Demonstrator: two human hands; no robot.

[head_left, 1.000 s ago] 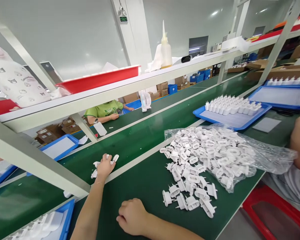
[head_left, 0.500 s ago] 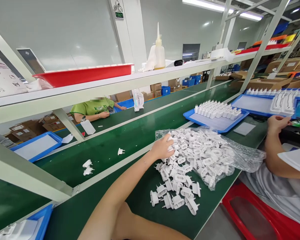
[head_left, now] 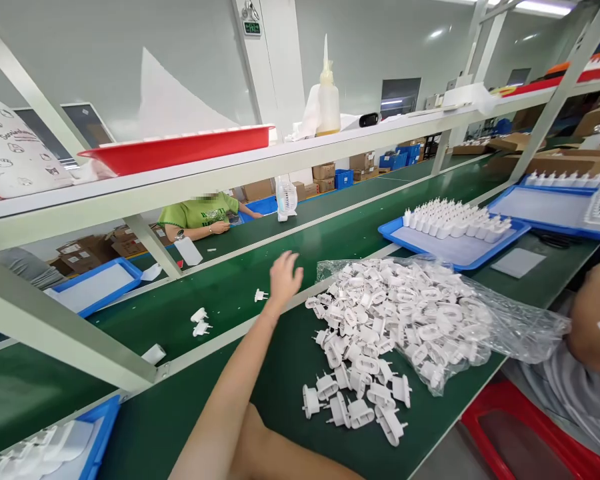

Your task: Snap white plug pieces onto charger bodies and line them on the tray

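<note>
- Left hand (head_left: 283, 278) is raised over the green belt (head_left: 240, 293) with fingers spread wide, holding nothing.
- Right hand is hidden beneath the left forearm; its grip cannot be told.
- One plug (head_left: 260, 295) lies just left of the hand; two more plugs (head_left: 199, 321) lie farther left.
- The plug pile (head_left: 380, 333) spills from a clear bag (head_left: 520, 327) to the right.
- A blue tray (head_left: 455, 247) sits far right.
</note>
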